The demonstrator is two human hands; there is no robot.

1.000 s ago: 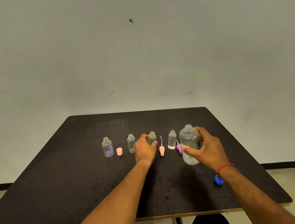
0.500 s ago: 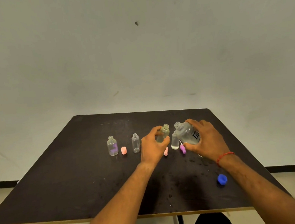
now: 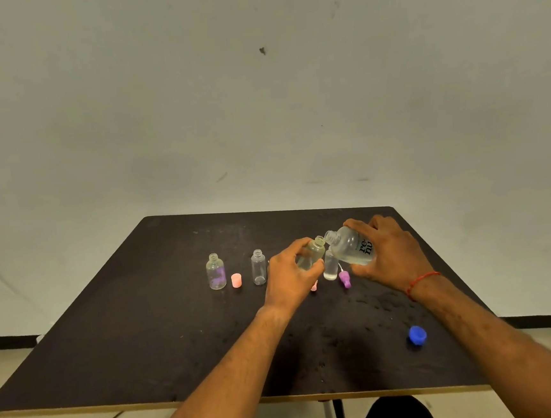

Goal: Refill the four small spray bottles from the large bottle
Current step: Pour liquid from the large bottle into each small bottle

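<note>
A dark, scuffed tabletop (image 3: 119,339) with a pale edge stands against a plain grey-white wall (image 3: 259,110) marked by a few smudges; a dark skirting strip runs along the floor line on both sides. Small wet-looking specks dot the surface near the person.

Both bare forearms reach in from the near edge. The left hand (image 3: 290,279) has its grip closed around a small spray bottle (image 3: 311,255), lifted off the surface and tilted with its open neck up and to the right. The right hand (image 3: 388,255), with a red thread bracelet (image 3: 422,281) at the wrist, has its grip wrapped around the large bottle (image 3: 350,247), tipped to the left so that its open mouth sits just beside the small bottle's neck. The large bottle is clear, with black lettering on its side.

Three other small bottles stand upright and uncapped on the tabletop: one with a purple patch (image 3: 216,271) at the left, a clear one (image 3: 258,267) to its right, and one (image 3: 329,265) partly hidden behind the held bottles. A pink cap (image 3: 236,280) stands between the first two. A purple spray top (image 3: 344,277) lies below the large bottle, and a pink piece (image 3: 314,286) peeks out under the left hand. A blue cap (image 3: 417,335) lies near the right forearm.
</note>
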